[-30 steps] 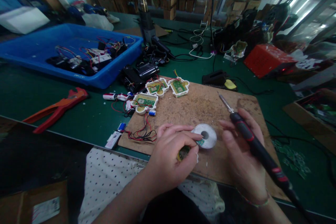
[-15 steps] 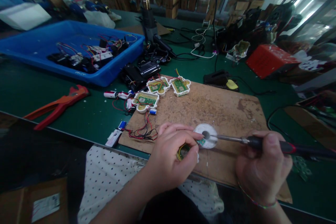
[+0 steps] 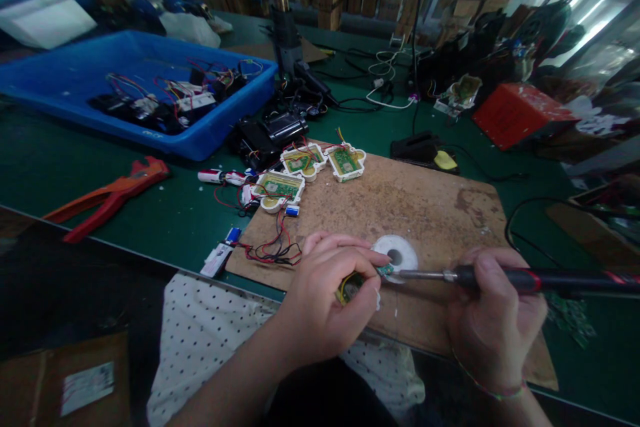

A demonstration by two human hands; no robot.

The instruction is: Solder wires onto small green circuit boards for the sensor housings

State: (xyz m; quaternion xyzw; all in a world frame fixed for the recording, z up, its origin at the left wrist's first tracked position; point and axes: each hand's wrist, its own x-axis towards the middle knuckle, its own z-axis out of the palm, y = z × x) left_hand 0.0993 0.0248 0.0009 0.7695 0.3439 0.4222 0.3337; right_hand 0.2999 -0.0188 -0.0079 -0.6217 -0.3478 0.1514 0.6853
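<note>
My right hand [image 3: 500, 310] is closed round the dark handle of a soldering iron [image 3: 475, 277], its metal shaft pointing left. The iron's tip meets or nearly meets a small green circuit board [image 3: 385, 269] at my left fingertips. My left hand [image 3: 337, 290] is closed, pinching that board; a larger housed circuit board [image 3: 351, 288] with yellow wire shows under its curled fingers, partly hidden. Just behind the tip a white solder spool [image 3: 403, 250] lies flat on the brown work board [image 3: 425, 203].
White-cased circuit boards [image 3: 345, 161] with wires lie at the work board's back left. Orange-red cutters [image 3: 123, 190] and a blue tray [image 3: 200, 140] of wired parts are on the left. A heat gun [image 3: 287, 47] stands behind; a red box [image 3: 520, 117] sits back right.
The soldering iron's tip has moved left and slightly down, from over the spool's middle to the small board. My right hand has shifted a little left; my left hand has barely moved.
</note>
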